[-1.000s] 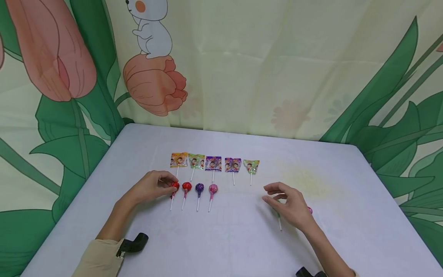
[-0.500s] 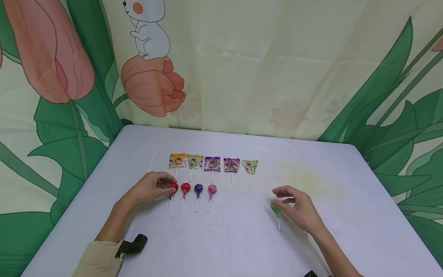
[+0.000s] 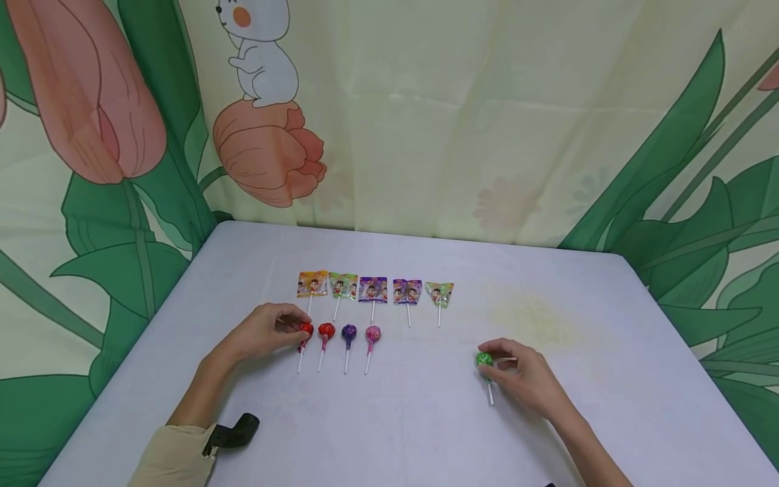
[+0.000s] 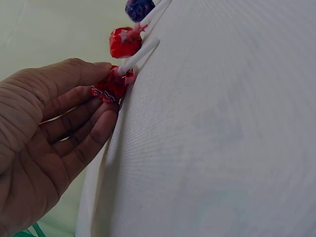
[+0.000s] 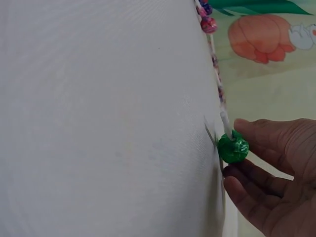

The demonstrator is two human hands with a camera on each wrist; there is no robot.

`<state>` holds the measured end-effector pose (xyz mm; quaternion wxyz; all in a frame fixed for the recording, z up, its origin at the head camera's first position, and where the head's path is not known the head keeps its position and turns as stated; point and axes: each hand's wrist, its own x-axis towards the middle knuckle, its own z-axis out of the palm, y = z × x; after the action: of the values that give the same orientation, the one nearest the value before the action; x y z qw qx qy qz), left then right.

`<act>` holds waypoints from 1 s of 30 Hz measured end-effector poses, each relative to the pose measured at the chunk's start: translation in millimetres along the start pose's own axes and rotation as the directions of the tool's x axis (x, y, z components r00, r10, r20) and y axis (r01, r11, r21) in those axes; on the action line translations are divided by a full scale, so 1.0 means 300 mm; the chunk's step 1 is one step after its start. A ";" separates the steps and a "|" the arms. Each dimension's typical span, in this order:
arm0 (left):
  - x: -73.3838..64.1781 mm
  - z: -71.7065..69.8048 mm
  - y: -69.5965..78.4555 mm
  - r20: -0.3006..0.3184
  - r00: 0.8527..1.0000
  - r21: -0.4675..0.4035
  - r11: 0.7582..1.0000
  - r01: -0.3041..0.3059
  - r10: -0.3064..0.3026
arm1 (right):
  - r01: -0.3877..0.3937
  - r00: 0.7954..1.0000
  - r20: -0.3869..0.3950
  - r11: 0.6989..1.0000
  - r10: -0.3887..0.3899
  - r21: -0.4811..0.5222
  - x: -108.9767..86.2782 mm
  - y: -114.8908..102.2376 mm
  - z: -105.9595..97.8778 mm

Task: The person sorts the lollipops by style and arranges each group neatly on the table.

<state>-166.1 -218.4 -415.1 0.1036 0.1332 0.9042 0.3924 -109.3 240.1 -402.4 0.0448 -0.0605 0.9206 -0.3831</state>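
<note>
My left hand (image 3: 270,330) pinches a red lollipop (image 4: 111,86) by its wrapped head, thumb on one side and fingertips on the other. That lollipop lies at the left end of the front row. Beside it lie a second red lollipop (image 3: 326,331), a purple lollipop (image 3: 349,332) and a pink lollipop (image 3: 373,333), sticks toward me. Farther right, my right hand (image 3: 528,379) holds a green lollipop (image 3: 484,359) between thumb and fingers. Its white stick points toward me, and the right wrist view shows its green head (image 5: 234,148) close to the tablecloth.
Behind the front row lies a row of flat-bagged lollipops: orange (image 3: 312,284), green (image 3: 343,285), purple (image 3: 373,289), another purple (image 3: 407,291) and another green (image 3: 440,293). A white cloth covers the table (image 3: 389,433). A printed curtain (image 3: 426,122) hangs behind its far edge.
My right hand has shifted slightly right and toward me, and its thumb and fingers have come round the green lollipop's head. My left hand stays on the red lollipop.
</note>
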 end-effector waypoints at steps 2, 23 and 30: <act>0.000 0.000 -0.003 0.002 1.000 0.002 1.000 -0.004 0.004 | 0.003 1.000 0.001 1.000 -0.003 0.001 -0.001 0.003 0.002; 0.001 0.001 -0.004 -0.003 0.999 0.005 0.999 -0.033 0.033 | 0.071 0.996 -0.044 0.997 -0.073 -0.039 0.010 0.012 0.017; 0.003 0.000 -0.006 0.000 1.000 0.006 1.000 -0.024 0.024 | 0.079 0.996 -0.045 0.996 -0.080 -0.030 0.016 0.004 0.018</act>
<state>-167.3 -219.3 -416.6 0.0985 0.1445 0.9036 0.3910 -113.5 236.4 -407.2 0.0072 -0.0887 0.9237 -0.3726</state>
